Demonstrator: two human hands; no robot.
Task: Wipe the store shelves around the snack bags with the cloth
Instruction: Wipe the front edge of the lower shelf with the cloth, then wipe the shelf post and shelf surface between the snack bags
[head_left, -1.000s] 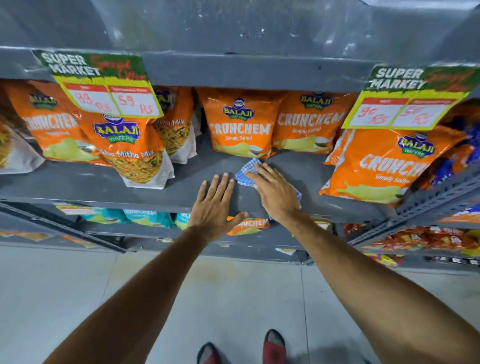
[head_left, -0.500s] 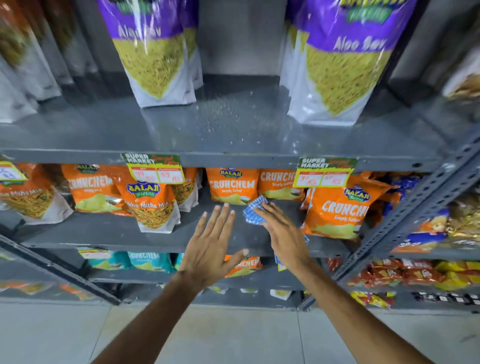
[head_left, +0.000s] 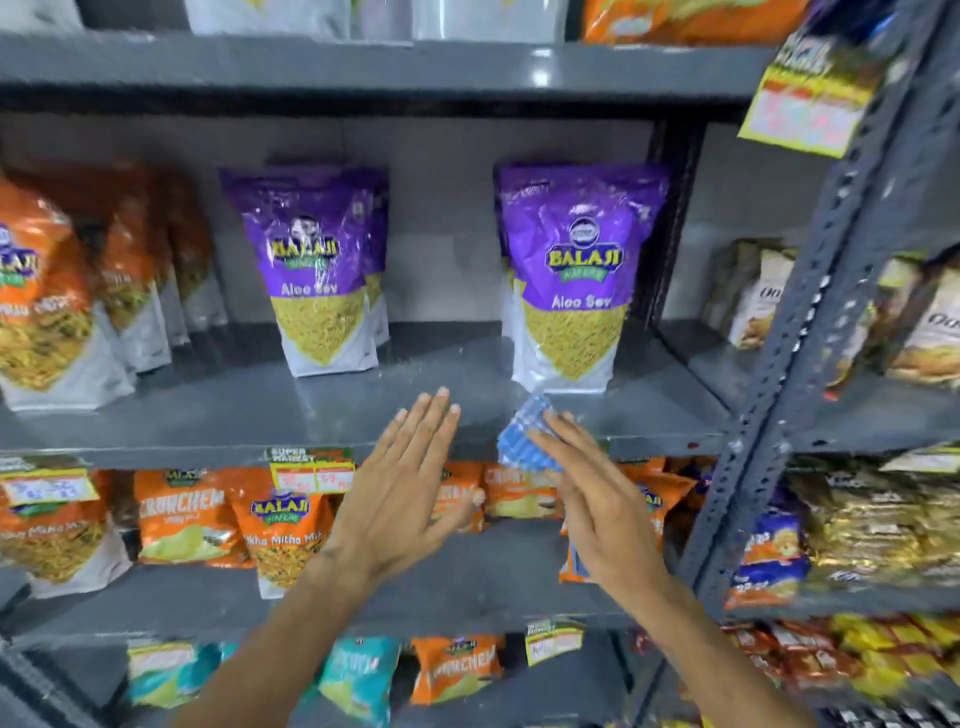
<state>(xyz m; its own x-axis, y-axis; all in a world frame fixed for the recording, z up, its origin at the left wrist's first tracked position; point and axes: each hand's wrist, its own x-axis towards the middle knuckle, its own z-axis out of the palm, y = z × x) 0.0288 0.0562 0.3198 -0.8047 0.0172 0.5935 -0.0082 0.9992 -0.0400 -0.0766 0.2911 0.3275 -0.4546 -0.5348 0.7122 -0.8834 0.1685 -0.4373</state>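
Two bare forearms rise from the bottom edge toward the middle of the frame. The left hand (head_left: 402, 491), just left of centre, is flat and open with the fingers close together and the thumb spread to the right; it holds nothing, and its fingertips reach the front lip of the grey shelf (head_left: 260, 415). The right hand (head_left: 597, 504), just right of centre, has its fingers stretched out over a blue checked cloth (head_left: 522, 441), which bunches out past and below the fingertips; whether the thumb pinches the cloth from below cannot be seen. The cloth sits at the front edge of that shelf, right below the right purple snack bag (head_left: 574, 280); whether it touches the bag cannot be told.

Behind the hands, lower in the frame, orange chip bags (head_left: 182, 514) stand on the next shelf down, with a yellow price tag (head_left: 311, 470) clipped to the shelf lip above them. Teal and orange bags lie lower still, near the bottom edge.

On the grey shelf, the left purple snack bag (head_left: 311, 275) stands upright above the left hand, well apart from the right one, with bare dusty surface between them. Orange bags (head_left: 47, 306) crowd the left edge. A dark perforated upright (head_left: 810, 332) slants down the right side, with pale and gold packets beyond it.
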